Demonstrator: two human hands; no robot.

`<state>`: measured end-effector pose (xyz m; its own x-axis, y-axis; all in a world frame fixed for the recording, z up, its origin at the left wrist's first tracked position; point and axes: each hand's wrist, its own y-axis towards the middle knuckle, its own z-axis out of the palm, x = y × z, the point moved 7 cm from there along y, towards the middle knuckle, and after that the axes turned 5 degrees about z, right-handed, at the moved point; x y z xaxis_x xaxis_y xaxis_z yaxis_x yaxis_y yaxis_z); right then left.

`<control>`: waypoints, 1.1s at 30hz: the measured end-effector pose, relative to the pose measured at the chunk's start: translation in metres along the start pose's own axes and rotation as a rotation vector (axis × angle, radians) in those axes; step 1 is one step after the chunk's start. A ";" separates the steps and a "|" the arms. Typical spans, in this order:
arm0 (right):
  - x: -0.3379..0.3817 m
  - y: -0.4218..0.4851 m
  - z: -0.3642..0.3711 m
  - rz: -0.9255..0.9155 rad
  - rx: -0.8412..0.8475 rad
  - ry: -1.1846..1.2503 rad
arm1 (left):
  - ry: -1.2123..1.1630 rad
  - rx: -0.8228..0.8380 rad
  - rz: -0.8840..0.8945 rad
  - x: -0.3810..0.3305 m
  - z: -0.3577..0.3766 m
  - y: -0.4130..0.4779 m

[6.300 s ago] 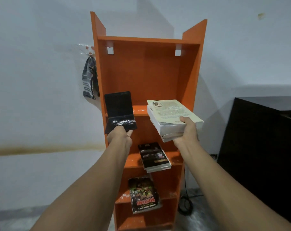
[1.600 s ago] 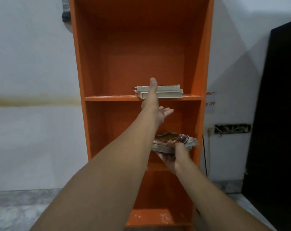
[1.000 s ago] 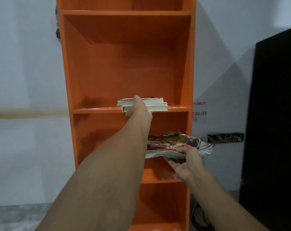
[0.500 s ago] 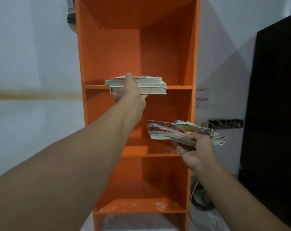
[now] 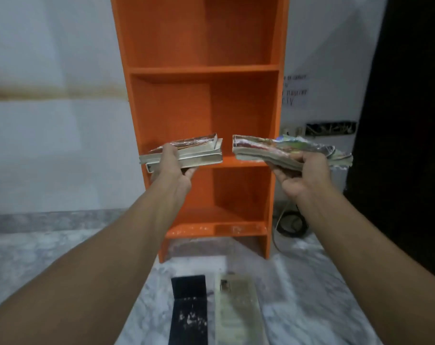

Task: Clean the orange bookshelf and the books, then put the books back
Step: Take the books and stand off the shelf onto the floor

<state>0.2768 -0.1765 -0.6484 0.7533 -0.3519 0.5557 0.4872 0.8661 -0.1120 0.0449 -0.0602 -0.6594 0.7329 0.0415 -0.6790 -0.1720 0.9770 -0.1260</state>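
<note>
The orange bookshelf [image 5: 201, 70] stands against the white wall, its visible shelves bare. My left hand [image 5: 170, 168] grips a small stack of two pale books [image 5: 201, 154], held flat in front of the lower shelf. My right hand [image 5: 302, 174] holds a worn book with a colourful cover [image 5: 266, 149] at the same height, just right of the stack. On the marble floor below lie a black book [image 5: 189, 307] and a beige book [image 5: 236, 307], side by side.
A dark cabinet [image 5: 410, 120] stands close on the right. A paper note [image 5: 295, 92] and a wall socket [image 5: 329, 128] sit between shelf and cabinet, with a coiled cable [image 5: 290, 224] on the floor below them.
My left hand has pulled the two pale books off the shelf and lowered them. The view has tilted down, so the floor books now show.
</note>
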 end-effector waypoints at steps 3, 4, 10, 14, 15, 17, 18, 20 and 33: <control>-0.020 -0.005 -0.018 0.032 -0.038 0.000 | 0.093 -0.048 -0.097 0.048 -0.043 -0.012; -0.027 -0.006 -0.026 0.046 -0.052 -0.003 | 0.109 -0.063 -0.140 0.065 -0.056 -0.014; -0.088 -0.007 -0.086 0.189 -0.185 -0.026 | 0.123 -0.050 -0.302 0.167 -0.117 -0.033; -0.119 -0.006 -0.116 0.250 -0.241 -0.019 | 0.143 -0.136 -0.388 0.223 -0.150 -0.050; -0.125 -0.005 -0.124 0.253 -0.258 -0.016 | 0.155 -0.161 -0.408 0.235 -0.157 -0.055; -0.135 -0.003 -0.139 0.264 -0.295 -0.020 | 0.161 -0.209 -0.434 0.255 -0.168 -0.065; -0.139 -0.002 -0.146 0.270 -0.310 -0.023 | 0.152 -0.223 -0.444 0.265 -0.173 -0.069; -0.146 0.001 -0.159 0.279 -0.331 -0.023 | 0.127 -0.244 -0.471 0.284 -0.184 -0.075; -0.211 0.008 -0.237 0.433 -0.424 -0.152 | 0.123 -0.334 -0.607 0.356 -0.263 -0.077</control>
<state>0.2261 -0.1797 -0.9616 0.8654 0.0809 0.4945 0.3087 0.6913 -0.6534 0.1459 -0.1755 -1.0820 0.6871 -0.5341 -0.4926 0.0363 0.7024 -0.7109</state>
